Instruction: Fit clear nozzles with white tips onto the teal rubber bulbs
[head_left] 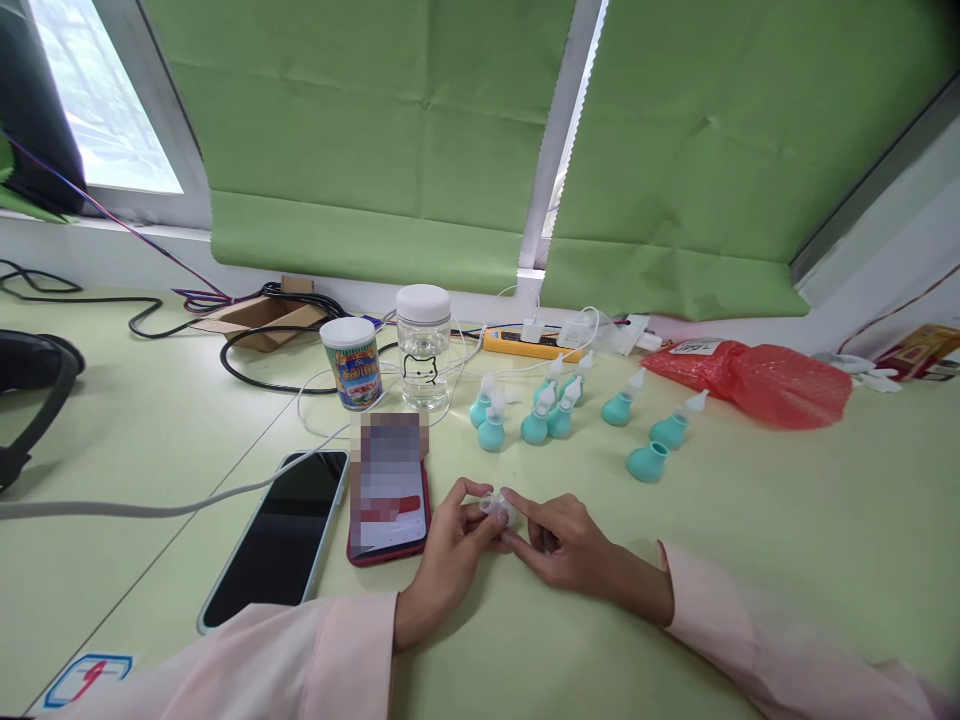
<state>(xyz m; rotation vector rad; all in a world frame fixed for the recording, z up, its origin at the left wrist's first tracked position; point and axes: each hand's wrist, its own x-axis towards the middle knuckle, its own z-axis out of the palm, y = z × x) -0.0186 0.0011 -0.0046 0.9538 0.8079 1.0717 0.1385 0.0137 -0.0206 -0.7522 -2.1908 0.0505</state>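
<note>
A: Where are you holding the clear plastic piece [491,503]?
B: You're holding it just to the right of the red-cased phone [390,495], and your left hand [448,545] is pinching it between thumb and fingers.
A: And your right hand [562,540]?
B: Its index fingertip is touching the piece, but I can't tell whether those fingers are gripping it.
A: How is it likely behaving for you?
B: It's looking light, thin-walled and fairly stiff, so a hard squeeze is probably inviting slipping or cracking. You're best gripping gently around the outer wall.
A: And the teal bulbs [535,428]?
B: They're sitting rightward of the red-cased phone, looking soft; most are wearing white tips [636,380].
</note>
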